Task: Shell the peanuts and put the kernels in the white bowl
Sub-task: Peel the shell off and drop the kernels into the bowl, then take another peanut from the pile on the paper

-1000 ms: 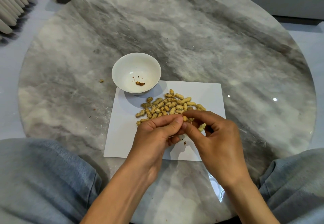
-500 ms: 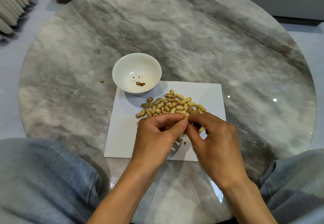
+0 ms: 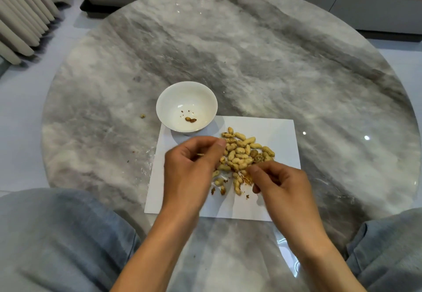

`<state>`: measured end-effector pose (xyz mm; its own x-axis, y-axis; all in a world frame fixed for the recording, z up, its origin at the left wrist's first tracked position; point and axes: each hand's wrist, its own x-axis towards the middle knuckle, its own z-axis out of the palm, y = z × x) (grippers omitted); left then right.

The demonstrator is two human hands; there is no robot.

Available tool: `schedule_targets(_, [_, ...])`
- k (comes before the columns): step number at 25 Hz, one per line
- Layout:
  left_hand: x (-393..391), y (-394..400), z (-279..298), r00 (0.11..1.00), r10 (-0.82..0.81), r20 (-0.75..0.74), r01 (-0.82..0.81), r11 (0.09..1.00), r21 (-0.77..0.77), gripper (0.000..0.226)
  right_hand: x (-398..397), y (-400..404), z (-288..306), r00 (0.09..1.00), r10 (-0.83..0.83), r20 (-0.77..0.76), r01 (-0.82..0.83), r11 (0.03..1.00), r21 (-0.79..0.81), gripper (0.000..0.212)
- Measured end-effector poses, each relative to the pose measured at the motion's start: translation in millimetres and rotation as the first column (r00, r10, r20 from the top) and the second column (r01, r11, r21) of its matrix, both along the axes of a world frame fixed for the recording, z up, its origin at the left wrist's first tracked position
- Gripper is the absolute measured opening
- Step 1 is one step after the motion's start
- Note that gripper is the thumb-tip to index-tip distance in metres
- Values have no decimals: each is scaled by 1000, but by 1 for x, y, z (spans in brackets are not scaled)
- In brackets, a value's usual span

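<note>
A white bowl stands at the far left corner of a white paper sheet; it holds two kernels and some crumbs. A pile of unshelled peanuts lies on the sheet. My left hand hovers just in front of the bowl, blurred, with its fingers curled round a small tan peanut piece. My right hand is low at the pile's near edge and pinches a broken shell. Shell bits lie between the hands.
Everything sits on a round grey marble table. One crumb lies left of the bowl. My knees in grey trousers press against the table's near edge on both sides. A pleated curtain hangs at the far left.
The hands, which were together over the pile working one peanut, have come apart. My left hand has moved up and left towards the bowl; my right hand stays low with the shell.
</note>
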<state>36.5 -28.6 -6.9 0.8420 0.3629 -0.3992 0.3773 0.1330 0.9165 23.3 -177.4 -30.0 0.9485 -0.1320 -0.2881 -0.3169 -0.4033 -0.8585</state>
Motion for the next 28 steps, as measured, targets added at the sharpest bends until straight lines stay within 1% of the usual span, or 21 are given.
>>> schedule_targets(1, [8,9,4,998,57,17,-57,998,7,2,1,2,4,989,-90,-119,111,976,188,27])
schedule_targets(2, [15,18,8,995,96,26,-96,995,0,6,2,4,9,959,-139,-245,222,909,352,32])
schedule_targets(3, [20,23,9,994,104,30,-103,995,-15,14,3,6,13,920,-157,-359,328,811,484,33])
schedule_targets(4, [20,24,10,996,78,34,-77,997,-16,22,4,7,17,878,-160,-451,427,689,586,33])
schedule_targets(5, [18,21,9,999,28,47,-29,999,23,28,5,6,18,839,-151,-523,508,564,651,34])
schedule_targets(6, [13,15,8,996,-43,77,35,995,94,29,6,4,19,808,-139,-573,566,454,688,36])
schedule_targets(7, [5,9,6,984,-133,116,110,977,183,25,7,3,18,790,-131,-599,600,365,712,39])
schedule_targets(8, [-2,3,4,958,-248,146,203,942,265,22,8,2,18,787,-120,-605,610,299,734,41])
schedule_targets(9, [-9,-3,3,912,-377,161,305,885,351,20,8,2,19,793,-111,-599,605,256,754,43])
schedule_targets(10, [-14,-8,0,854,-495,161,389,813,433,20,9,2,19,802,-102,-588,594,235,769,45])
schedule_targets(11, [-17,-11,-5,798,-583,155,442,740,508,19,9,2,21,812,-91,-576,579,237,780,45])
schedule_targets(12, [-19,-13,-11,755,-639,150,465,682,564,18,9,3,22,820,-79,-566,566,250,785,47])
schedule_targets(13, [-19,-14,-16,729,-669,145,471,644,603,16,8,3,23,826,-63,-560,555,262,790,48])
schedule_targets(14, [-19,-15,-21,720,-679,146,460,624,631,14,8,4,23,829,-51,-557,548,269,792,48])
schedule_targets(16, [-19,-18,-26,726,-668,162,416,614,671,9,7,3,25,831,-38,-555,542,278,793,47])
schedule_targets(18, [-19,-20,-25,749,-643,164,404,638,656,3,7,3,27,833,-33,-552,536,296,791,42])
schedule_targets(21, [-19,-22,-23,812,-565,144,389,709,589,8,6,6,27,830,-31,-557,541,291,789,37])
schedule_targets(23, [-17,-21,-25,843,-516,152,327,716,617,9,5,7,25,836,-13,-548,529,281,801,39])
schedule_targets(25, [-16,-19,-25,834,-510,209,263,701,663,11,4,7,24,839,1,-544,524,267,809,44])
schedule_targets(28, [-17,-18,-29,754,-609,247,270,629,729,8,5,2,24,828,-1,-560,550,195,812,50])
